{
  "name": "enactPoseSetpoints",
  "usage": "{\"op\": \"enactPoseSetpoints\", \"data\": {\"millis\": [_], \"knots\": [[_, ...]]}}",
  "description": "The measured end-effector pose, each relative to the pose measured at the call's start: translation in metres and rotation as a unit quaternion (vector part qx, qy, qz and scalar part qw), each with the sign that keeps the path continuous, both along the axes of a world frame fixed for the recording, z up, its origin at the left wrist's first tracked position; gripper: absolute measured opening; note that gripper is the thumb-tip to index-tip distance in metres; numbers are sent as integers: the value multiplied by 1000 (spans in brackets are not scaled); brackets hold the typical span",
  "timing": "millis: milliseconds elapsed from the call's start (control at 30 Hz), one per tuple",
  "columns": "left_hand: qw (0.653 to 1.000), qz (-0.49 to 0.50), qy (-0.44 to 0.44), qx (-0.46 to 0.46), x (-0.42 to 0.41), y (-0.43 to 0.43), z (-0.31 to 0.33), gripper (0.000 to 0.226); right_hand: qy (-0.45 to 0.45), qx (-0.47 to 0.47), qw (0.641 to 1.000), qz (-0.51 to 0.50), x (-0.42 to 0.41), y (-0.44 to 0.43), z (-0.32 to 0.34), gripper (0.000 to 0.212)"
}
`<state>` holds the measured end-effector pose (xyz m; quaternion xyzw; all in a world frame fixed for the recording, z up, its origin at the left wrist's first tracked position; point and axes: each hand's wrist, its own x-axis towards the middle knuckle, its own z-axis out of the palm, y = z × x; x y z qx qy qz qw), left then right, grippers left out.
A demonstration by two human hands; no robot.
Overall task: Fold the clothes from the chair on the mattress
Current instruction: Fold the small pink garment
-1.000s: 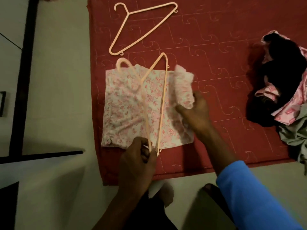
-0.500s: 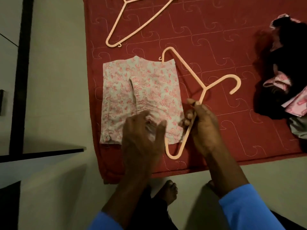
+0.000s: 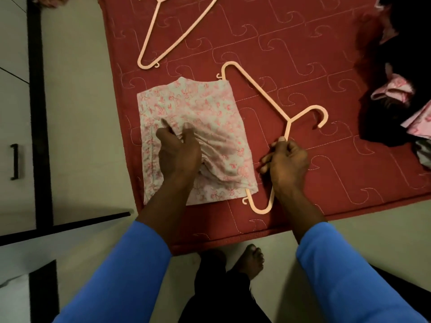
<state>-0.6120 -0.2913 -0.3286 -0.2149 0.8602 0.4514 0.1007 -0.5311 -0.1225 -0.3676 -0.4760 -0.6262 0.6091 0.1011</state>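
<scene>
A folded white garment with a pink print (image 3: 203, 108) lies on the red quilted mattress (image 3: 291, 54) near its front left corner. My left hand (image 3: 178, 151) lies on the garment and its fingers pinch a bunched fold of the cloth. My right hand (image 3: 285, 163) grips a peach plastic hanger (image 3: 256, 89) by one arm, just right of the garment. The hanger lies flat on the mattress with its hook pointing right. Its lower end sits at the garment's bottom right corner.
A second peach hanger (image 3: 168, 33) lies at the back of the mattress. A heap of black, pink and grey clothes (image 3: 401, 94) sits at the right edge. Pale floor (image 3: 77, 113) and a white cabinet with black trim (image 3: 35, 89) are on the left. My feet (image 3: 249, 262) stand at the mattress's front edge.
The hanger has come off the garment and swung right, passing from my left hand to my right. My left hand has moved onto the garment and gathered a fold.
</scene>
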Motion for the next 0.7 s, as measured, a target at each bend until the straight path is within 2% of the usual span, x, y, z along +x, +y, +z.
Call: {"op": "enactPoseSetpoints", "data": {"millis": [100, 233, 367, 533, 600, 667, 700], "knots": [[999, 11, 39, -2, 3, -14, 2, 37, -17, 17, 1000, -10, -2, -2, -1, 37], [987, -26, 136, -78, 4, -54, 9, 33, -30, 46, 998, -18, -3, -5, -1, 35], [981, -74, 142, -113, 8, -87, -6, 37, -38, 86, 996, -7, -2, -10, -6, 33], [978, -53, 161, -121, 9, -93, -20, 37, -47, 102, 994, -5, -3, -13, -6, 33], [969, -48, 157, -184, 11, -88, -20, 45, -51, 132, 990, 3, -4, -15, -4, 31], [940, -60, 180, -284, 10, -78, -12, 54, -55, 186, 981, 17, -1, -21, 3, 32], [928, -85, 211, -295, 6, -70, -8, 54, -58, 226, 972, 24, 5, -26, 8, 37]]}}
